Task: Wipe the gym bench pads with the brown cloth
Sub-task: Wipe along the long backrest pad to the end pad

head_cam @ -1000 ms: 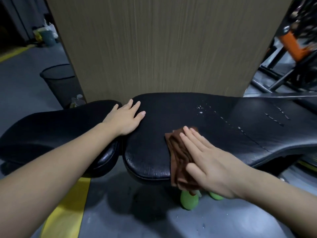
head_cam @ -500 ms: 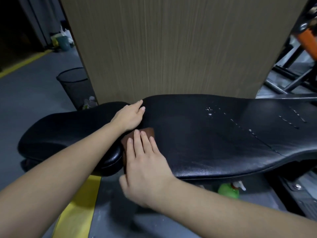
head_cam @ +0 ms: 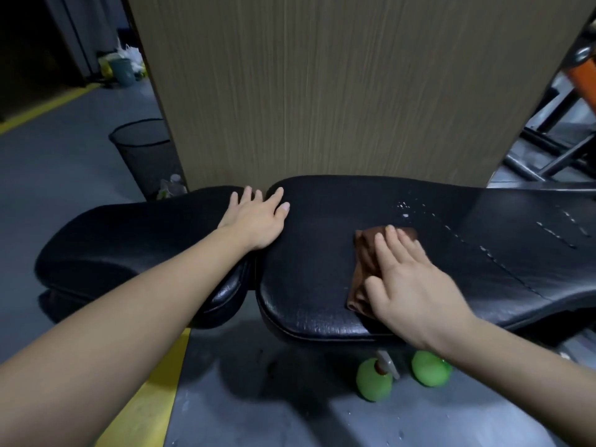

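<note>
Two black bench pads lie end to end: a long back pad (head_cam: 322, 253) on the right and a seat pad (head_cam: 135, 240) on the left. My right hand (head_cam: 412, 279) lies flat on the brown cloth (head_cam: 366, 256) and presses it onto the back pad, near its front edge. Most of the cloth is hidden under the palm. White droplets (head_cam: 404, 209) speckle the pad just beyond the cloth. My left hand (head_cam: 258, 217) rests flat, fingers spread, across the gap between the two pads and holds nothing.
A green spray bottle (head_cam: 375, 380) and a second green rounded shape (head_cam: 430, 367) stand on the grey floor under the pad. A wood-grain panel (head_cam: 338, 85) rises behind the bench. A black mesh bin (head_cam: 145, 153) stands at left, a yellow floor stripe (head_cam: 151, 391) below, and gym frames (head_cam: 554, 140) at right.
My right hand has slid the cloth rightward along the back pad, away from the left hand near the gap. The left hand stays across the gap. The view has shifted slightly.
</note>
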The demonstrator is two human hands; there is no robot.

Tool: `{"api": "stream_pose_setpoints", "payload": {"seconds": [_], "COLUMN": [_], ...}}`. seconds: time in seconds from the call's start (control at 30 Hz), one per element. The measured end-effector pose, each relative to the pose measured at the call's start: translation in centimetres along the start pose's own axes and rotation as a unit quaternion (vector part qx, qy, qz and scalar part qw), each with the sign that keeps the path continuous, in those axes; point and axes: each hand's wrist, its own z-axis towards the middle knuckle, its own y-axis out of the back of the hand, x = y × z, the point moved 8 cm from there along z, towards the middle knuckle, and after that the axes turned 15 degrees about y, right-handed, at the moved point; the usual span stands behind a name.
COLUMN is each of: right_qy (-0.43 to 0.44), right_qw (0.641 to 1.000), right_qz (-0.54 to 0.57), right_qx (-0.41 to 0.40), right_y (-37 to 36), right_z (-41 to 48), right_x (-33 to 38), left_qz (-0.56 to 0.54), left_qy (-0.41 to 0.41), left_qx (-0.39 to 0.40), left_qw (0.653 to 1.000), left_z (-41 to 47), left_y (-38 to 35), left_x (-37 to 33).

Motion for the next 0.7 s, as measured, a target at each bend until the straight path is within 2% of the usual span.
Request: {"api": "stream_pose_setpoints", "payload": {"seconds": [0.1, 0.23, 0.3, 0.47, 0.7], "right_qy": [0.02, 0.144, 0.17, 0.168, 0.05], "right_qw": [0.999, 0.989, 0.984, 0.985, 0.994], "right_qz": [0.024, 0.041, 0.045, 0.031, -0.033], "right_qx": [-0.006, 0.005, 0.009, -0.014, 0.092], "right_y": [-0.5, -2.0, -2.2, -0.9, 1.4], "right_z": [2.9, 4.8, 4.5, 1.0, -4.6], "right_x": [3.5, 10.7, 12.1, 7.5, -3.9], "left_qz": [-0.01, 0.04, 0.057, 0.0, 0.007], "left_qy": [0.003, -0.013, -0.015, 0.001, -0.007], "left_qx": [0.0, -0.001, 0.014, 0.011, -0.005], "left_qw": [1.0, 0.999, 0.998, 1.0, 1.0], "left_z": [0.1, 0.0, 0.2, 0.1, 0.3], "left_y": [0.0, 0.3, 0.0, 0.4, 0.7], "left_x": [-0.1, 0.0, 0.2, 0.0, -1.0]}}
